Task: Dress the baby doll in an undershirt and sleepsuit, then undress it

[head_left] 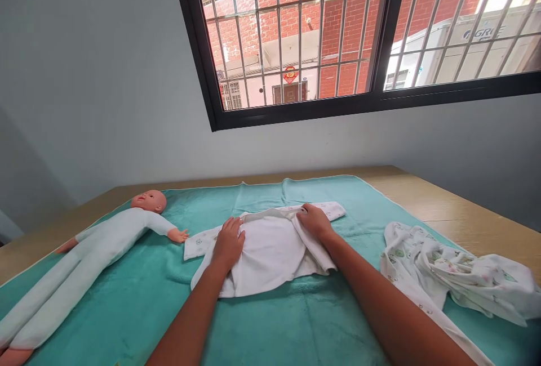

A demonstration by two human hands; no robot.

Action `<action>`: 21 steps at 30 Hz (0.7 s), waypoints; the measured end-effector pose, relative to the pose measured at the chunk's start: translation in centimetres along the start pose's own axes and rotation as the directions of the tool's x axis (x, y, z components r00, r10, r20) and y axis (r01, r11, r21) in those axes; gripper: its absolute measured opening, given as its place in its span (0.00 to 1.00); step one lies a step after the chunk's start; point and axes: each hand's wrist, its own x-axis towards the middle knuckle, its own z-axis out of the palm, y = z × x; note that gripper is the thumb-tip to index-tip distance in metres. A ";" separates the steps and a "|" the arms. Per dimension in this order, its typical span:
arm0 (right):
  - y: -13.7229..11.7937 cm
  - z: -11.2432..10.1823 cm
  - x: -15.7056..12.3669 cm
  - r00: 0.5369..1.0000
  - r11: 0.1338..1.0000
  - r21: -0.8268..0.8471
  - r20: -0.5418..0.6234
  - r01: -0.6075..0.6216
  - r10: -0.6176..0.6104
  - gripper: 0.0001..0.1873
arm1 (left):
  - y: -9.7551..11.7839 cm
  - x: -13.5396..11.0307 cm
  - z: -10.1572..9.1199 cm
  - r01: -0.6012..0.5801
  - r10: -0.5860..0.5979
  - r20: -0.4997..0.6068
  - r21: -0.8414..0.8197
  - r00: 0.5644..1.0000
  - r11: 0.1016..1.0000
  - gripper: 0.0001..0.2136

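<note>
A small white baby shirt [270, 253] lies spread on a teal cloth [270, 332], its patterned sleeves reaching out to both sides. My left hand [230, 242] rests on the shirt's left part with the fingers laid out flat over the fabric. At the upper right of the shirt, my right hand [315, 221] pinches the edge of a front panel, which is folded partly open; the thumb and fingertips are close together. Left of the shirt, a doll [114, 236] in a white body lies on its back, one hand near the shirt's left sleeve.
Crumpled white patterned baby clothes [456, 276] lie to the right on the cloth. Beneath the cloth is a wooden table [448, 208], its back edge against a pale wall [105, 84]. A barred window [296, 34] with a black frame is above.
</note>
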 end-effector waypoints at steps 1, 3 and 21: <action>0.4 -0.3 0.4 1.000 0.998 0.062 -0.006 -0.011 0.011 0.08 | 0.0 0.0 0.0 0.001 -0.001 0.002 -0.003 1.000 1.000 0.18; 1.0 -1.0 1.2 0.997 0.972 0.232 -0.056 -0.035 0.050 0.10 | 0.1 0.0 0.0 0.007 -0.007 0.014 -0.005 1.000 1.000 0.18; 2.7 -1.4 1.8 0.961 0.885 0.466 -0.248 0.007 0.123 0.12 | 0.6 -0.1 -0.4 0.021 -0.031 0.111 0.095 0.993 0.995 0.22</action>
